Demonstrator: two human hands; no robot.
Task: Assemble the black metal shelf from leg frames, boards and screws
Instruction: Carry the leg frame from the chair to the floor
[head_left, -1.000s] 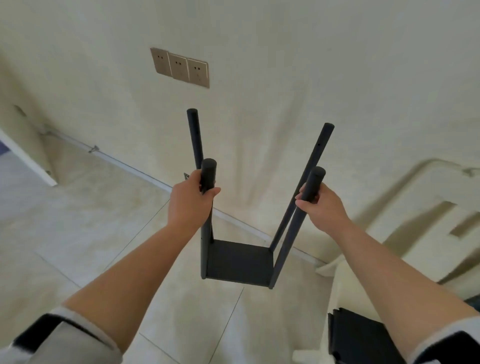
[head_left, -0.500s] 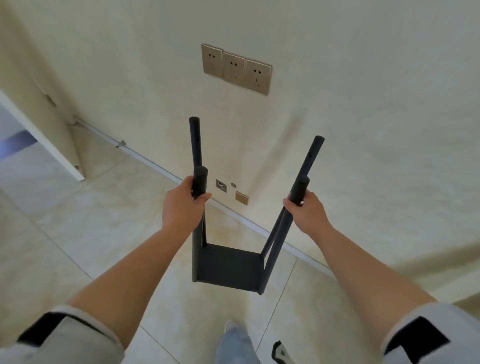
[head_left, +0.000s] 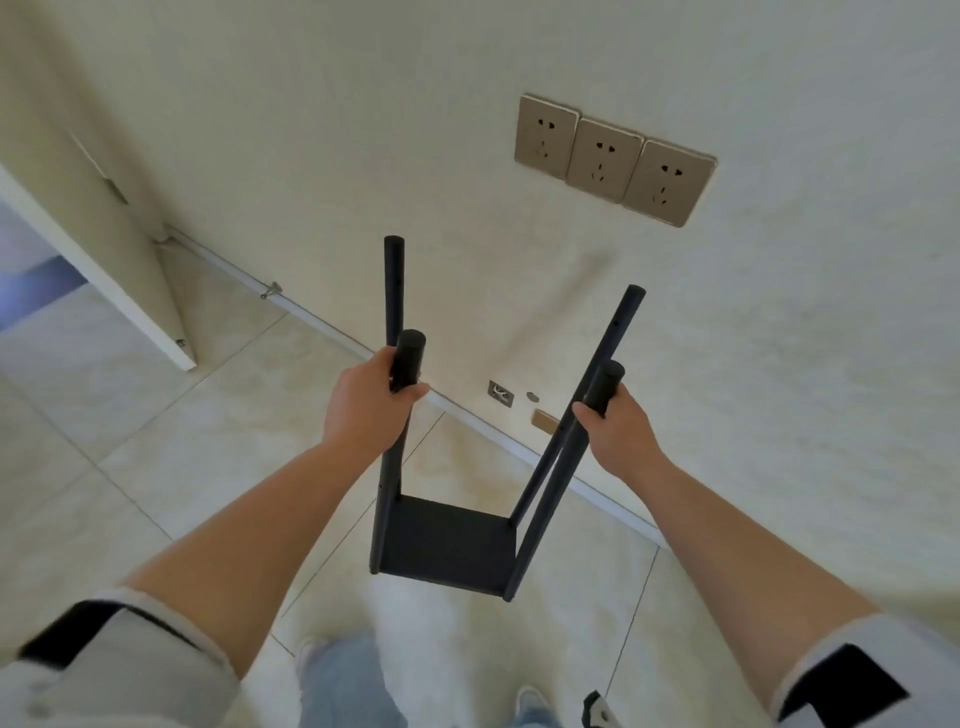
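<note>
Your left hand (head_left: 366, 402) is wrapped around the near left leg (head_left: 397, 441) of the black shelf (head_left: 447, 540), just below its rounded top end, thumb hooked across the front. Your right hand (head_left: 615, 428) has the same kind of grip on the near right leg (head_left: 558, 486), fingers curled round the tube with the cap poking out above your knuckles. Both forearms reach forward and down from the bottom corners of the view, bare from the rolled grey sleeves (head_left: 119, 670) on.

The shelf itself hangs in the air between your hands — above the pale tiled floor (head_left: 130, 441) and close to the cream wall (head_left: 363, 130), not touching either as far as I can see. It's four round black tubes with one flat black board (head_left: 449, 543) fixed across near the low end; the tubes splay a bit wider at the top where you're holding them. The far left leg (head_left: 393, 291) stands nearly upright, the far right leg (head_left: 608, 343) leans out to the right, and small holes dot both of them.

On the wall up right sits a row of three bronze sockets (head_left: 613, 158), and below the shelf you can see blurry jeans (head_left: 348, 680) and shoe tips.
</note>
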